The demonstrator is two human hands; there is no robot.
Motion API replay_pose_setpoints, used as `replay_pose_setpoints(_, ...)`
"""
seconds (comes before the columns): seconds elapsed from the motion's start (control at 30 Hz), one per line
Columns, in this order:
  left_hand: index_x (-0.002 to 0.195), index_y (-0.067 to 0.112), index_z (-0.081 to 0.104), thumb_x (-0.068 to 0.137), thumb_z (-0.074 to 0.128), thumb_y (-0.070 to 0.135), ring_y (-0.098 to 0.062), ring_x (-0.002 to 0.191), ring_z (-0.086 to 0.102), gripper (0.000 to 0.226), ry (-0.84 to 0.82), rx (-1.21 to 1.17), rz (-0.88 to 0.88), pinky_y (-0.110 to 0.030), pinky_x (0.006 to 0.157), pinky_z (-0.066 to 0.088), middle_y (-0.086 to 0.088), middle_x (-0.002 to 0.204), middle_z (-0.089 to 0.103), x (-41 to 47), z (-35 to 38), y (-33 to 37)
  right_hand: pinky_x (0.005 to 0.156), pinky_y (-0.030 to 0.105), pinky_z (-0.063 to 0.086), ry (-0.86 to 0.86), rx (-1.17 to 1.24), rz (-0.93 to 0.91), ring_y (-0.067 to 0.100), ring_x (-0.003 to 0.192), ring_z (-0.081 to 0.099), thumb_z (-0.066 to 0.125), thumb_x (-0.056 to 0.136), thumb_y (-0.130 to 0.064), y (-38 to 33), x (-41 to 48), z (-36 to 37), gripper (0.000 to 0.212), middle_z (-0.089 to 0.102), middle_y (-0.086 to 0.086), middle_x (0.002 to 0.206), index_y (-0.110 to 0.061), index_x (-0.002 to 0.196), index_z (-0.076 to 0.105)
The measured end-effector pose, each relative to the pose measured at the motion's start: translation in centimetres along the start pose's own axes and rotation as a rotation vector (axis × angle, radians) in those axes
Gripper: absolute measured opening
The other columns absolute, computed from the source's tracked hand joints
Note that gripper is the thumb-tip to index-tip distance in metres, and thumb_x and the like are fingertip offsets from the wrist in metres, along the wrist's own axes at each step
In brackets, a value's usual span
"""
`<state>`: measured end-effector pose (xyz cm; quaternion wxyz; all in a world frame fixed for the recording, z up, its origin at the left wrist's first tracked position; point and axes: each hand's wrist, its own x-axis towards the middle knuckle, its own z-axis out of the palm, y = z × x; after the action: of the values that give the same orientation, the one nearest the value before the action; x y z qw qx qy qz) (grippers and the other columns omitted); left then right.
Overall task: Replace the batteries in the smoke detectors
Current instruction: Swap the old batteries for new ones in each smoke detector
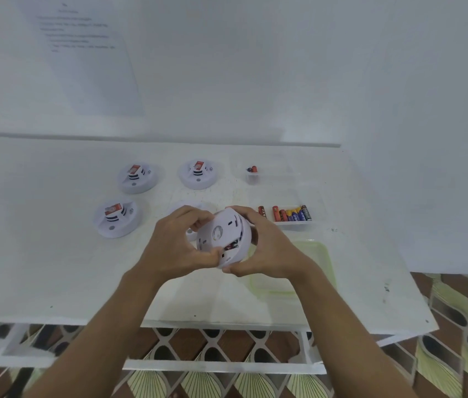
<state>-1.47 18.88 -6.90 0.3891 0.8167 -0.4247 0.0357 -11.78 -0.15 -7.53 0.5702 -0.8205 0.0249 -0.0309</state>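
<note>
A white bench (55, 268) stands against a white wall (255, 67) that bears a printed sheet of paper (89, 67), and a patterned floor (456, 326) shows below its front edge. Above the middle of the bench both hands hold a white smoke detector (227, 237) off the surface, tilted on edge with its back to the camera; something red shows in a slot there. The left hand (175, 245) curls round its left rim, and the right hand (270, 248) grips its right rim. Three other detectors, each with a red label on top, sit toward the back left: one (136, 179), a second (198, 175) and a third (118, 219) nearer the front. Toward the right edge a clear tray (293, 226) holds a row of batteries (293, 215), with a loose battery (261, 211) just beside it. A small tub (252, 176) sits near the back edge. A green-rimmed tray (318, 254) lies under the right wrist.
</note>
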Motion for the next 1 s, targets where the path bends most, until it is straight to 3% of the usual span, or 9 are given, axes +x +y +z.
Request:
replay_pose_setpoints(0.2,0.106,0.012,0.070,0.056,0.072,0.052,-0.008,0.081,0.057,0.064,0.002,0.023,-0.042,-0.016,0.069,0.049,0.008,0.095,0.063,-0.7,-0.2,-0.2,0.088,0.022,0.056,-0.031,-0.059,-0.022,0.004,0.113,0.062,0.094,0.061,-0.006,-0.1,0.4,0.8,0.096,0.060,-0.016,0.123,-0.030,0.139,0.044)
replay_pose_setpoints(0.43,0.105,0.009,0.071,0.056,0.075,0.053,-0.006,0.079,0.054,0.066,-0.064,0.043,0.060,-0.013,0.068,0.046,0.013,0.093,0.059,-1.0,-1.9,-0.5,0.088,0.029,0.059,-0.073,-0.050,-0.029,0.009,0.112,0.063,0.093,0.059,-0.001,-0.3,0.9,1.2,0.094,0.061,-0.012,0.122,-0.024,0.139,0.049)
replay_pose_setpoints(0.67,0.102,0.013,0.073,0.053,0.071,0.053,-0.005,0.075,0.059,0.064,0.039,0.031,-0.073,-0.014,0.064,0.049,0.013,0.085,0.064,-0.9,-2.5,-1.4,0.083,0.011,0.050,-0.063,-0.116,-0.087,-0.006,0.109,0.058,0.093,0.062,-0.004,-1.1,2.0,2.6,0.096,0.057,-0.022,0.122,-0.030,0.139,0.044)
replay_pose_setpoints(0.83,0.105,0.016,0.073,0.057,0.074,0.054,-0.006,0.080,0.061,0.061,0.045,-0.015,-0.085,-0.012,0.070,0.049,0.017,0.090,0.064,-1.3,-2.8,-1.9,0.080,0.014,0.053,-0.052,-0.092,-0.073,-0.003,0.108,0.062,0.092,0.062,-0.002,-1.3,2.5,2.9,0.094,0.059,-0.024,0.119,-0.035,0.135,0.044)
replay_pose_setpoints(1.0,0.107,0.017,0.072,0.059,0.076,0.052,-0.009,0.083,0.061,0.059,0.039,-0.007,-0.083,-0.013,0.073,0.049,0.013,0.091,0.065,-2.0,-3.2,-3.6,0.075,0.032,0.062,-0.010,0.019,-0.017,0.012,0.109,0.065,0.091,0.062,0.001,-0.6,2.5,2.8,0.092,0.063,-0.013,0.120,-0.033,0.135,0.047)
